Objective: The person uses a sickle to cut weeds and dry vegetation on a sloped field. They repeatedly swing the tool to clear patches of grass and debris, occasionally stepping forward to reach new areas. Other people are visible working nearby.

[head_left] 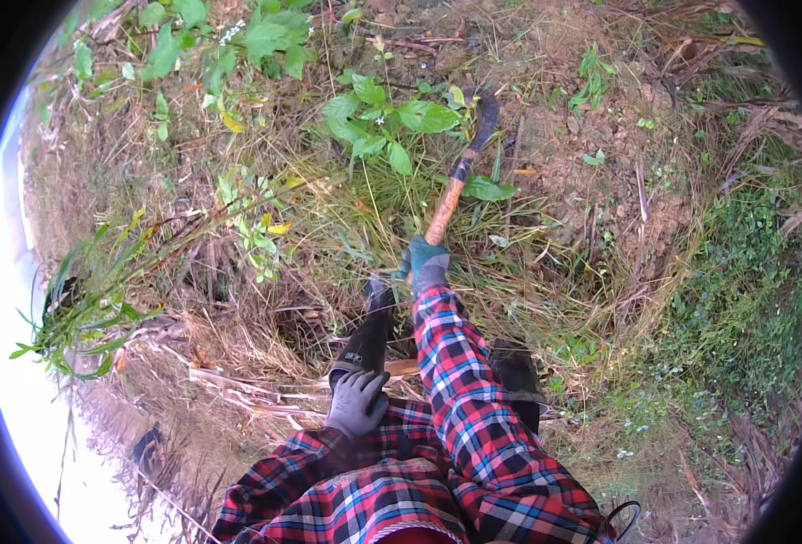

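Observation:
My right hand, in a green and grey work glove, is closed around the wooden handle of a sickle. The dark curved blade points away from me, its tip beside a broad-leaved green plant. My left hand, in a grey glove, rests at my left knee by the top of a black rubber boot, its fingers slightly bent and holding nothing. Flattened grass lies around the sickle handle and right hand.
Dry stalks lie across the ground near my boots. A tall leafy stem leans in from the left. Dense green undergrowth covers the right side. Bare reddish soil shows beyond the blade. A second boot stands right of my sleeve.

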Motion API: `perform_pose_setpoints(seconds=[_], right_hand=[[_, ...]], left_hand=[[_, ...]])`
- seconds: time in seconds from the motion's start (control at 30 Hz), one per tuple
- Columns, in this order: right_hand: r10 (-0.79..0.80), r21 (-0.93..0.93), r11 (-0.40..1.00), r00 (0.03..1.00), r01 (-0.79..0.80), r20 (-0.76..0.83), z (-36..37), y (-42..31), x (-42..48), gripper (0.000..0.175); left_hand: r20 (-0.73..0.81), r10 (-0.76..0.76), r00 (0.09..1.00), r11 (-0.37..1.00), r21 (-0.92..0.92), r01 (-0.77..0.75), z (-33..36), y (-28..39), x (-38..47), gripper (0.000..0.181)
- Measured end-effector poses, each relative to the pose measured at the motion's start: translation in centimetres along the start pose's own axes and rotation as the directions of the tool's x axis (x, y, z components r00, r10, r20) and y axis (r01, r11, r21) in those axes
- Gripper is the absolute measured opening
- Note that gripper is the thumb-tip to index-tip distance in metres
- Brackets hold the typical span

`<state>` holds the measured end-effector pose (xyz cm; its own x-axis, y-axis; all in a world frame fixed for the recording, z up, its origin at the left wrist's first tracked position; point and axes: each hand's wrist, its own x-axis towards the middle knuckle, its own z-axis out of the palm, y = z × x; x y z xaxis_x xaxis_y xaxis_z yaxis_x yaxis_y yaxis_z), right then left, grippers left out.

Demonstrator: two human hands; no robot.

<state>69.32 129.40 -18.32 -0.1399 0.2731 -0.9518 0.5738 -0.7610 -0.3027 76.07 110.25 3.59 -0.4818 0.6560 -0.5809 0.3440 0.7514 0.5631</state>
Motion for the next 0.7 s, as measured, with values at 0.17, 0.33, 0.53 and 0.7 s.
perform_pose_setpoints(seconds=[0.17, 0.33, 0.53, 0.7], right_hand=[[0.091, -0.04, 0.995, 0.992, -0.087, 0.087, -11.9, -2.6, 3.3, 0.017], [0.127, -0.04, 0.992, 0.914, -0.12, 0.385, -17.7, -8.6, 3.7, 0.015], [-0.067, -0.14, 0.987, 0.992, 0.082, 0.108, -10.5, -7.7, -1.2, 0.019], [-0.42, -0.036, 0.907, 0.892, 0.421, -0.165, -10.0, -11.9, -7.8, 0.015]], left_hand=[[-0.301, 0.399, 0.866, 0.801, 0.574, -0.17, -12.2, 0.1, 18.5, 0.073], [-0.423, 0.105, 0.9, 0.319, 0.871, 0.373, -29.7, -2.4, 36.4, 0.083], [-0.173, -0.488, 0.855, 0.523, 0.726, 0.446, -23.9, -11.4, 29.1, 0.081], [-0.122, -0.566, 0.815, 0.766, 0.287, 0.575, -11.3, -13.1, 20.8, 0.095]])
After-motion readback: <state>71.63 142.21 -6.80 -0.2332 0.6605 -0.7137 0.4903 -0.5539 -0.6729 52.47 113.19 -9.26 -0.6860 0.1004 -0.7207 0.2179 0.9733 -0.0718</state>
